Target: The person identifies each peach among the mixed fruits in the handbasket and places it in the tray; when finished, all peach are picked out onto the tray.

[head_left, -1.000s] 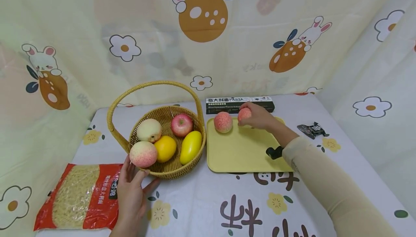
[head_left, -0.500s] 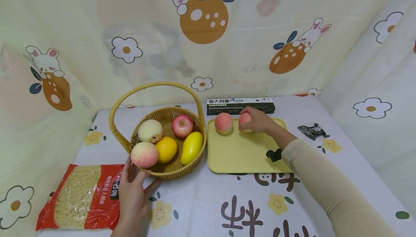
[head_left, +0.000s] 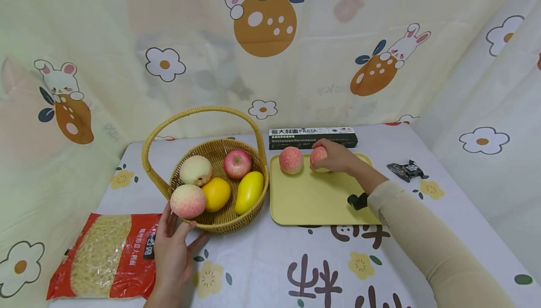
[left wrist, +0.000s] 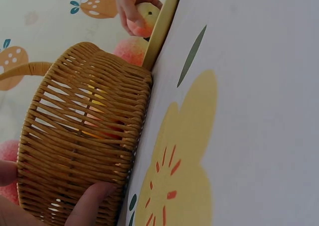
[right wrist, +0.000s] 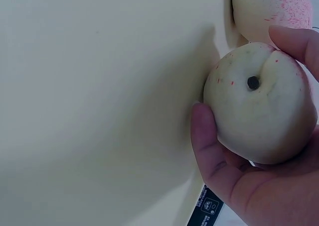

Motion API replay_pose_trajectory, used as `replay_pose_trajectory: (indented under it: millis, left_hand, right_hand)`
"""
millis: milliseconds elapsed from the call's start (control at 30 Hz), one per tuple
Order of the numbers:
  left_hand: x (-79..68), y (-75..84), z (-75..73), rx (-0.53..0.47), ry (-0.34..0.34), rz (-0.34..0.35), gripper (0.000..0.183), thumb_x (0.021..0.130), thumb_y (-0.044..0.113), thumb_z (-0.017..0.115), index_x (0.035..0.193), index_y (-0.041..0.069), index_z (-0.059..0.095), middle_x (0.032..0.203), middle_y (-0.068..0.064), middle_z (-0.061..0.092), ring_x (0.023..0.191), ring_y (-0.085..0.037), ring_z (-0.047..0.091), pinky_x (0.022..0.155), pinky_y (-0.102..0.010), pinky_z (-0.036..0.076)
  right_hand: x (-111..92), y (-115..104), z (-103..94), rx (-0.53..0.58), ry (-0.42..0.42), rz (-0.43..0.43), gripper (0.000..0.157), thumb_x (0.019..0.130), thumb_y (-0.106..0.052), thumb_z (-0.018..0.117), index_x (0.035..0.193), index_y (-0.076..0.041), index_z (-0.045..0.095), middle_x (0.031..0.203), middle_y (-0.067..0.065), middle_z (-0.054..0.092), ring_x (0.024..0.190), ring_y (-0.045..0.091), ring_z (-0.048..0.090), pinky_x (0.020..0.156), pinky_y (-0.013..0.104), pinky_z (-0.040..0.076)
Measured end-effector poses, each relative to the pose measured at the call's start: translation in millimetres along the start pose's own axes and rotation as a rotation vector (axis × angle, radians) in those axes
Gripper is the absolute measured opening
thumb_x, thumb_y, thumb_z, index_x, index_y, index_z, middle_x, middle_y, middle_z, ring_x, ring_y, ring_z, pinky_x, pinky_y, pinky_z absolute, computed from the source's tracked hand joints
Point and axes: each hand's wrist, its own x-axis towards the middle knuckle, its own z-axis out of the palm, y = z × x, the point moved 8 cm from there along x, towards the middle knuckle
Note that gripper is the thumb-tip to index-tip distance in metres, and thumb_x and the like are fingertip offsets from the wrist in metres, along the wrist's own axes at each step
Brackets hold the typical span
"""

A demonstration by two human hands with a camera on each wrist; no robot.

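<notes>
In the head view my right hand [head_left: 336, 157] grips a peach [head_left: 319, 158] at the back of the yellow tray [head_left: 308, 200]. The right wrist view shows fingers and thumb round that peach [right wrist: 261, 104], its pale side and dark stem dot facing the camera. Another peach [head_left: 291, 160] sits on the tray, left of it. My left hand [head_left: 173, 251] touches the front left of a wicker basket [head_left: 224, 226], fingers spread against its wall [left wrist: 75, 136]. Inside the basket are a pink-flecked peach [head_left: 188, 201], a pale fruit [head_left: 196, 170], an orange [head_left: 216, 194], an apple [head_left: 237, 164] and a mango [head_left: 249, 193].
Behind the tray lies a dark pasta box [head_left: 313, 139]. A red bag of pasta [head_left: 103, 256] lies at the left, beside my left hand. A small black packet [head_left: 406, 171] is to the tray's right. The basket's tall handle [head_left: 203, 109] arches over the fruit.
The peach in my right hand sits slightly lower on the tray than a second ago, and more of it shows. Over the last half second almost nothing moves; my left hand stays at the basket.
</notes>
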Motion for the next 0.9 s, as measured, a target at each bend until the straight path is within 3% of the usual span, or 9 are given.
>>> replay_pose_trajectory:
  millis: [167, 900]
  left_hand:
    - [0.6, -0.4, -0.1, -0.005, -0.004, 0.003, 0.087, 0.1, 0.002, 0.057, 0.169, 0.041, 0.019, 0.178, 0.004, 0.019, 0.157, -0.024, 0.034, 0.098, -0.057, 0.059]
    - [1.4, -1.7, -1.3, -0.011, -0.001, 0.0, 0.087, 0.101, 0.003, 0.057, 0.169, 0.041, 0.019, 0.178, 0.004, 0.019, 0.156, -0.024, 0.035, 0.097, -0.057, 0.059]
  right_hand:
    - [-2, -1, 0.8, 0.012, -0.013, 0.017, 0.076, 0.089, -0.035, 0.08, 0.153, -0.011, 0.046, 0.143, 0.017, 0.059, 0.114, 0.031, 0.06, 0.079, 0.035, 0.06]
    - [-12, -7, -3.6, 0.17, -0.026, -0.003, 0.073, 0.092, -0.034, 0.079, 0.151, -0.009, 0.045, 0.145, 0.022, 0.053, 0.12, 0.034, 0.056, 0.079, 0.044, 0.063]
